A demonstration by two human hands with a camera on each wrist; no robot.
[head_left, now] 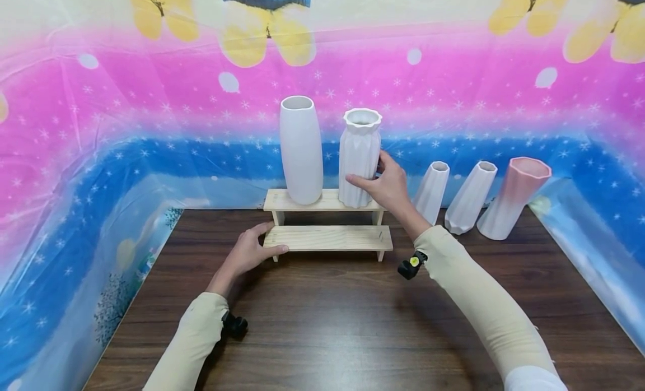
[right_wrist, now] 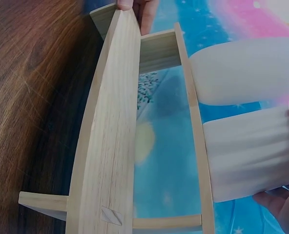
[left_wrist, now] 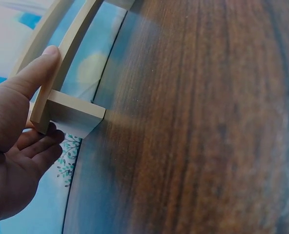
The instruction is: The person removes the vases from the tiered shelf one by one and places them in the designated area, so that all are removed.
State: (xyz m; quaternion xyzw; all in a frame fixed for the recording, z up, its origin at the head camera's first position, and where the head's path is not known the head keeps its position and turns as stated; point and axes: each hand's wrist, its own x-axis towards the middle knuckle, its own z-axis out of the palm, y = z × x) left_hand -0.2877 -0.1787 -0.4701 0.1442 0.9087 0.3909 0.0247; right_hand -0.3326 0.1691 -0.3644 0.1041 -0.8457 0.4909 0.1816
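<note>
A two-tier wooden stand (head_left: 327,238) stands on the table. My left hand (head_left: 248,250) grips the left end of its lower shelf; in the left wrist view the thumb lies along the shelf edge and the other fingers curl behind. On the upper shelf, toward the right, a white fluted vase (head_left: 359,156) with a scalloped rim stands upright. My right hand (head_left: 392,185) holds this vase from the right, thumb across its front and fingers around its side. Beside it on the left stands a tall smooth white vase (head_left: 301,150). The right wrist view shows both vase bases at the upper shelf (right_wrist: 196,126).
Right of the stand are two slim white vases (head_left: 434,192) (head_left: 471,198) and a pink-and-white vase (head_left: 515,198), the nearest one partly behind my right forearm. A patterned cloth (head_left: 201,111) hangs behind the brown wooden table (head_left: 312,324).
</note>
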